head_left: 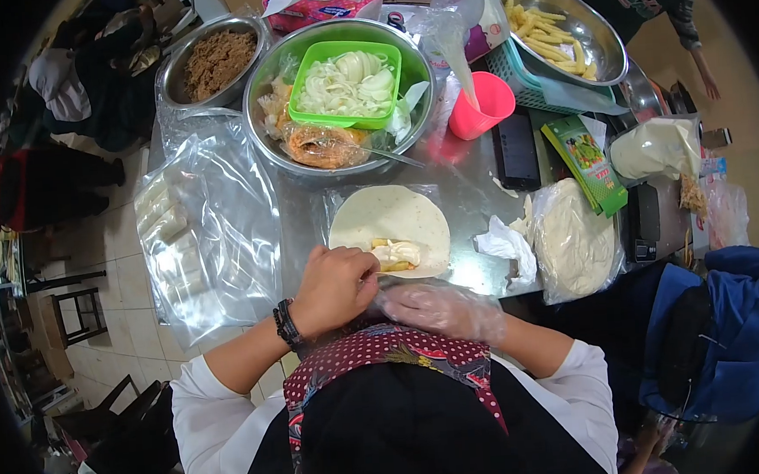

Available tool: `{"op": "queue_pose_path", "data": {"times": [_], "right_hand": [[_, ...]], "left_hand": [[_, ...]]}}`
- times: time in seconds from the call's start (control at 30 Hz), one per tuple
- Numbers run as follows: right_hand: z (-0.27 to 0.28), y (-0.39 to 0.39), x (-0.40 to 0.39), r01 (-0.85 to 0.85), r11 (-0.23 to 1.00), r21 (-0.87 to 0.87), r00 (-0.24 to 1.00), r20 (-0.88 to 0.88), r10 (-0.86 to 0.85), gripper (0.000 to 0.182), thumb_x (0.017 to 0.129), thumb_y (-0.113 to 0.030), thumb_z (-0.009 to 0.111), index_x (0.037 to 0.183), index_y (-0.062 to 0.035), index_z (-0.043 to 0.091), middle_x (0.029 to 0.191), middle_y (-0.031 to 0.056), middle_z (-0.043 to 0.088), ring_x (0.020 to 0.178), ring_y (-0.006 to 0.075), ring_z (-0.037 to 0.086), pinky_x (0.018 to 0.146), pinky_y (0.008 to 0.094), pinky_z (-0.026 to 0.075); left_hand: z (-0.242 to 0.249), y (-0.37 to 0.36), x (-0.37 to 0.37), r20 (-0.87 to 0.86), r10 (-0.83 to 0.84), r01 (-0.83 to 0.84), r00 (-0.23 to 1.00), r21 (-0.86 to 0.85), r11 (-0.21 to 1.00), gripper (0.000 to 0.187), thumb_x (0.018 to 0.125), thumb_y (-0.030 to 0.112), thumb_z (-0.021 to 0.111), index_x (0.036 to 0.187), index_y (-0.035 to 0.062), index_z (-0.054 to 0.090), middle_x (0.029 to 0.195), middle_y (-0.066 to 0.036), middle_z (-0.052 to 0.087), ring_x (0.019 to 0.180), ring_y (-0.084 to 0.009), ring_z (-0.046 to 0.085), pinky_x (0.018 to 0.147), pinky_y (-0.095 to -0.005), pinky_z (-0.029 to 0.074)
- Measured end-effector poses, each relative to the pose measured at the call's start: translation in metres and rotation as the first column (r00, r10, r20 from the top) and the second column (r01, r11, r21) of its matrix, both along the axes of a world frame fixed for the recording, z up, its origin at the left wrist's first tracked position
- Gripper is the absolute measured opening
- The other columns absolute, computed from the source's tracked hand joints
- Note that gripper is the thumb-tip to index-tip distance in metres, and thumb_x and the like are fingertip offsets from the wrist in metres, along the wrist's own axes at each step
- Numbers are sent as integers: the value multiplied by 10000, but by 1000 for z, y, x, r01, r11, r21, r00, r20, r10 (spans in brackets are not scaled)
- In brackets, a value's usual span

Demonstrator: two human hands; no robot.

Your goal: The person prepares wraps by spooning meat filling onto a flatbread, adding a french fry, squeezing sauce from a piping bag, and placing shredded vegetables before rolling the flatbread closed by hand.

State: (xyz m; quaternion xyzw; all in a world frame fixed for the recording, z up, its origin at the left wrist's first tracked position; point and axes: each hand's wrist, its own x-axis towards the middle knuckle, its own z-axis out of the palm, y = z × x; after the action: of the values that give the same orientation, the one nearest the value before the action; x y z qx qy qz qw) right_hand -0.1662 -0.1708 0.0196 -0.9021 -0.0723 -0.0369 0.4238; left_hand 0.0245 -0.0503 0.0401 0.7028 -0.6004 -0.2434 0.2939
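A round flatbread (387, 215) lies on the metal table in front of me. Fries topped with a white cream (396, 254) sit on its near part. My left hand (339, 283), bare and with a dark bracelet on the wrist, is curled closed at the flatbread's near left edge; what its fingers pinch, if anything, is hidden. Close beside it, my right hand (440, 309) wears a clear plastic glove and hovers at the table's front edge. Its fingers point left toward the left hand and are blurred under the glove.
Behind the flatbread stands a metal bowl (255, 127) holding a green tub (398, 71) of sliced onions. A shredded-filling bowl (170, 80), fries bowl (611, 49), pink cup (483, 109) and phone (516, 150) surround it. Bagged flatbreads (575, 242) lie right; bagged rolls (165, 215) left.
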Motion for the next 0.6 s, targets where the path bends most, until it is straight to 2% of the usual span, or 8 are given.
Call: {"op": "queue_pose_path", "data": {"times": [0.13, 0.2, 0.3, 0.33, 0.37, 0.4, 0.53, 0.6], "right_hand": [[-14, 12, 22, -126, 965, -232, 992, -27, 123, 412, 883, -171, 477, 1270, -29, 484, 1220, 153, 552, 1122, 302, 549, 942, 379, 466], [-26, 17, 24, -183, 983, 5, 973, 146, 181, 326, 898, -144, 461, 1177, -17, 571, 1172, 159, 579, 1138, 293, 528, 965, 371, 420], [-22, 4, 15, -259, 916, 308, 965, 110, 236, 240, 819, -180, 583, 1006, -35, 618, 984, 128, 625, 1038, 284, 578, 824, 386, 489], [-12, 2, 10, -261, 916, 304, 965, 114, 238, 240, 819, -180, 583, 1006, -35, 618, 984, 128, 625, 1038, 284, 578, 824, 386, 489], [2, 1, 3, 50, 994, 100, 974, 214, -70, 196, 785, -179, 638, 930, -47, 626, 920, 112, 628, 966, 267, 589, 766, 389, 480], [12, -1, -2, 384, 921, -64, 867, 367, -336, 167, 752, -178, 692, 853, -59, 634, 857, 96, 632, 894, 250, 600, 708, 393, 471], [17, -34, 1, 523, 812, -260, 833, 356, -423, 214, 702, -163, 759, 857, -79, 637, 816, 73, 627, 765, 230, 602, 641, 385, 450], [6, -45, 4, 392, 881, -264, 898, 316, -305, 113, 732, -155, 707, 822, -102, 664, 716, 63, 600, 663, 235, 584, 606, 396, 459]], "left_hand": [[5, -3, -4, 91, -1, -3, 996, 39, 999, 86, 782, 158, 589, 803, 85, 629, 734, -44, 611, 748, -230, 588, 715, -377, 355], [5, -3, -6, 103, 17, -18, 995, 15, 1000, 74, 771, 148, 592, 797, 87, 624, 742, -59, 608, 761, -262, 577, 717, -399, 368], [7, -1, -5, 106, 27, -29, 994, 14, 999, 65, 763, 137, 596, 807, 93, 617, 767, -69, 602, 789, -292, 562, 728, -419, 377], [8, -1, -4, 101, 20, -23, 995, 34, 999, 69, 767, 135, 596, 822, 97, 613, 784, -64, 598, 805, -289, 558, 737, -417, 372], [8, -1, -4, 104, 22, -25, 994, 32, 999, 69, 767, 135, 596, 822, 97, 613, 784, -64, 598, 805, -289, 558, 737, -417, 372], [8, -1, -2, 117, 11, -11, 993, 2, 1000, 68, 774, 129, 591, 832, 98, 610, 798, -73, 594, 818, -291, 555, 732, -416, 372], [7, -8, 3, 184, -12, 29, 983, -87, 996, 68, 788, 113, 583, 854, 99, 597, 844, -94, 587, 871, -296, 547, 756, -418, 381], [5, -15, 8, 159, -1, 19, 987, -109, 994, 74, 798, 120, 575, 860, 84, 598, 858, -114, 590, 878, -316, 552, 767, -427, 396]]}}
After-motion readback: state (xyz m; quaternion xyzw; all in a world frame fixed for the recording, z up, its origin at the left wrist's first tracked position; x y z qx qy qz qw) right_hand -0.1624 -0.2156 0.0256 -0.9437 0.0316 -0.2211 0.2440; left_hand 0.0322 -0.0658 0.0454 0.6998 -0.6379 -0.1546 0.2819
